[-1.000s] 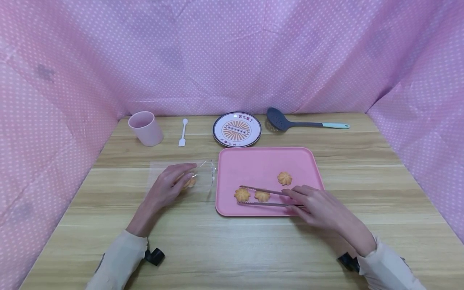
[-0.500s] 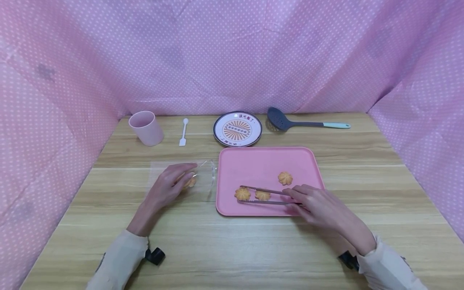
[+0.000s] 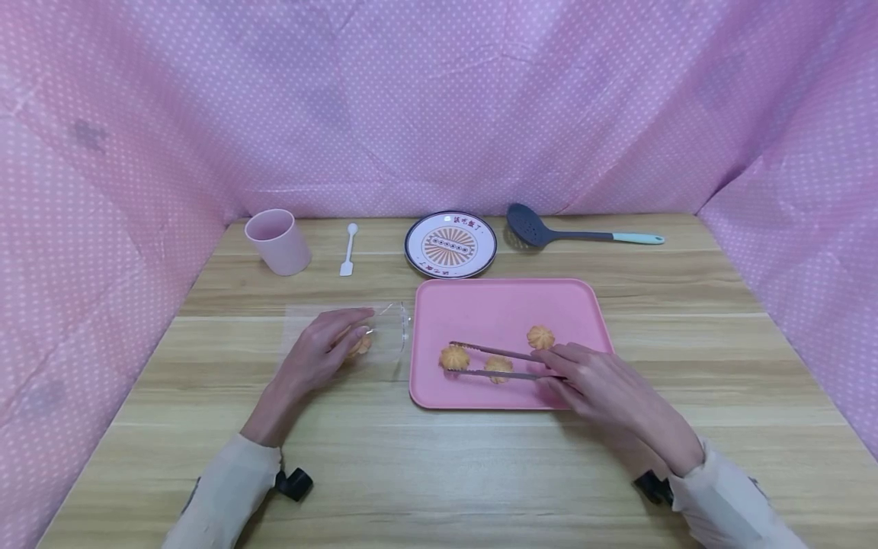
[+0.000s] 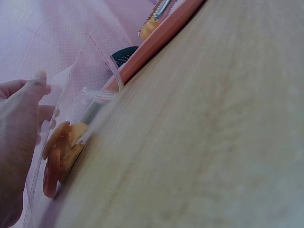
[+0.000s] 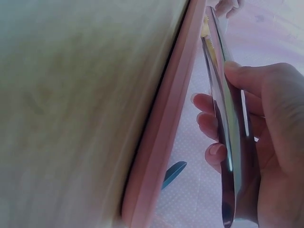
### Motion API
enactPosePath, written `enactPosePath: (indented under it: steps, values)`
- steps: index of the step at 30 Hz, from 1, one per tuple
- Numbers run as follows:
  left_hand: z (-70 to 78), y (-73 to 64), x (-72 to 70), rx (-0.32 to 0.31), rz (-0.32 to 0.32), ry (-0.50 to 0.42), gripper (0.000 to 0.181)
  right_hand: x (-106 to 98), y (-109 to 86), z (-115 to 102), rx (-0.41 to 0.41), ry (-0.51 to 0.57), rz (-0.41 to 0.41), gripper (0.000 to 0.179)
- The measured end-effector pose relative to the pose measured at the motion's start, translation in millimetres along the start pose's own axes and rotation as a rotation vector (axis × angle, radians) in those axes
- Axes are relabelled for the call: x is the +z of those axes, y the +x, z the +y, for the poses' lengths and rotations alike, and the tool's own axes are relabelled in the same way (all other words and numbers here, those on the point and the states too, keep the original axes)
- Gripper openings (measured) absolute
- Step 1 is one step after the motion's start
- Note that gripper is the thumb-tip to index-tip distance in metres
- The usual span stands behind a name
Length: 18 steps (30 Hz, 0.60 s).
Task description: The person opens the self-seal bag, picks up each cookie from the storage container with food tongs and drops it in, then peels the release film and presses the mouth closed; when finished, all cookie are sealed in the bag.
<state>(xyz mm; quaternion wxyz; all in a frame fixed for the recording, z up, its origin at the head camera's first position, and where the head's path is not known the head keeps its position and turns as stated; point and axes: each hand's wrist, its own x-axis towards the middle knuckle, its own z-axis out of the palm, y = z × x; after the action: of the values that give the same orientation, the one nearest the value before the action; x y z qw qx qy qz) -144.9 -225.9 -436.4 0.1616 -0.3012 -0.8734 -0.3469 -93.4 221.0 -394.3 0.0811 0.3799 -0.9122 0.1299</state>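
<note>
My left hand pinches the upper layer of a clear plastic bag lying left of the tray. Several cookies are inside the bag, partly hidden by the hand in the head view. My right hand holds metal tongs over the pink tray. The tong tips are around a flower-shaped cookie at the tray's left side; whether it is off the tray I cannot tell. A second cookie is under the tong arms, and a third cookie lies behind my right fingers.
Along the back of the wooden table stand a pink cup, a small white spatula-like stick, a patterned plate and a dark skimmer with a mint handle. A pink dotted cloth hangs behind.
The tongs have shifted slightly away from me, and the leftmost cookie between their tips has moved back and a little left. My left hand and the bag have stayed in place.
</note>
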Motion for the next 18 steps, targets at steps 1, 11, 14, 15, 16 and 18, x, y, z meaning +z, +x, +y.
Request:
enactPosePath:
  steps: [1, 11, 14, 15, 16, 18]
  values:
    - [-0.3, 0.2, 0.1, 0.001, 0.001, 0.002, 0.031, 0, 1.2, 1, -0.001, 0.003, 0.003, 0.037]
    - [0.5, -0.3, -0.2, -0.007, 0.002, 0.01, 0.032, 8, 18.1, 4, -0.071, 0.022, 0.08, 0.039]
    - [1.2, -0.7, -0.6, -0.015, -0.005, 0.007, 0.032, 9, 24.1, 3, -0.077, 0.011, 0.081, 0.038]
    - [1.2, -0.7, -0.7, -0.015, -0.005, 0.006, 0.032, 9, 25.9, 2, -0.074, 0.011, 0.081, 0.038]
    - [1.3, -1.0, -0.8, -0.013, -0.005, 0.005, 0.033, 9, 27.4, 1, -0.072, 0.01, 0.081, 0.038]
    - [1.5, -1.3, -0.8, -0.01, -0.003, 0.007, 0.033, 10, 30.3, 0, -0.069, 0.007, 0.085, 0.039]
